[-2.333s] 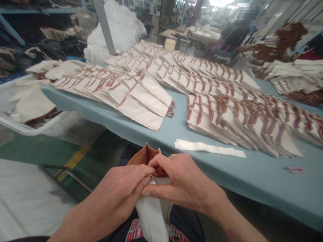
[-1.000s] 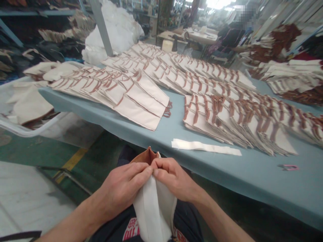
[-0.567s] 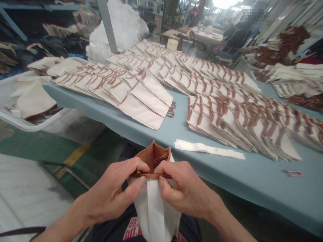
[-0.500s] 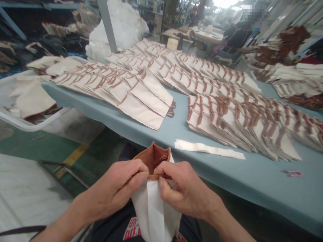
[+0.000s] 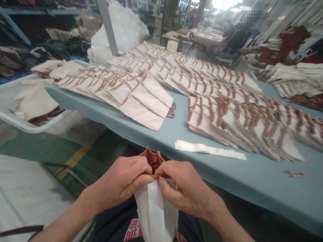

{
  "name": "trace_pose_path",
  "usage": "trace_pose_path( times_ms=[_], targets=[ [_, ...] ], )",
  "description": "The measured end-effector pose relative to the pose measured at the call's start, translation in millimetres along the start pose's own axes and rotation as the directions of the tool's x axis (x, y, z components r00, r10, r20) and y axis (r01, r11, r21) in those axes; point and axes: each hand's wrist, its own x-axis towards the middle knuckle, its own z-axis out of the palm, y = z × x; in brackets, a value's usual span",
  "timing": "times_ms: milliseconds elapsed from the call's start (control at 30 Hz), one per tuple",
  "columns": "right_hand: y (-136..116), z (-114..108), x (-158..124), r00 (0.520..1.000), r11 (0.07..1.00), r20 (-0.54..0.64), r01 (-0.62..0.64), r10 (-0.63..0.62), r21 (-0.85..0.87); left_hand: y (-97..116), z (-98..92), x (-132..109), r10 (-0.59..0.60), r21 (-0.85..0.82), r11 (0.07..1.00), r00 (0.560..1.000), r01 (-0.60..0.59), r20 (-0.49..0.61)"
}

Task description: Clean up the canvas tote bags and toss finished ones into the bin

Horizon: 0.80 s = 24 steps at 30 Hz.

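Note:
Over my lap I hold a cream fabric bag [image 5: 157,211] upright, its brown-lined mouth facing up. My left hand [image 5: 126,178] pinches the near rim on the left, thumb outside and fingers over the edge. My right hand [image 5: 180,186] pinches the same rim just to the right, close beside the left thumb. Brown folds show inside the opening; the fingers hide part of the rim. On the table just beyond lies a white strip [image 5: 210,150].
A blue-covered table [image 5: 176,129] carries rows of overlapping cream bags with brown edging [image 5: 148,106]. Pink-handled snips [image 5: 295,173] lie at its right. A white bin [image 5: 37,126] of fabric pieces stands at left. Another person [image 5: 236,37] sits in the background.
My left hand has slid right along the rim, closer to my right hand. The bag's mouth has narrowed and its far corners sit lower.

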Motion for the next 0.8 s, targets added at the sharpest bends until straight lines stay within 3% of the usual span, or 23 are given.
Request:
trace_pose_path(
  times_ms=[233, 467, 633, 800],
  targets=[
    [-7.0, -8.5, -8.9, 0.994, 0.973, 0.024, 0.105, -0.103, -0.204, 17.2, -9.5, 29.5, -0.079, 0.004, 0.997, 0.982, 0.079, 0.169],
    [-6.9, -11.5, -19.8, 0.994, 0.965, 0.006, 0.105, -0.106, -0.239, 31.9, 2.1, 29.6, -0.152, 0.097, 0.985, 0.981, 0.141, 0.118],
    [-8.8, -10.8, -23.2, 0.995, 0.970, 0.016, 0.099, -0.097, -0.223, 27.0, -0.1, 34.5, -0.252, -0.198, 0.930, 0.929, 0.310, 0.271],
    [-13.8, -14.4, -23.1, 0.994, 0.993, 0.097, 0.051, -0.041, -0.108, 16.3, 1.8, 26.8, -0.183, -0.481, 0.792, 0.899, 0.375, 0.398]
  ],
)
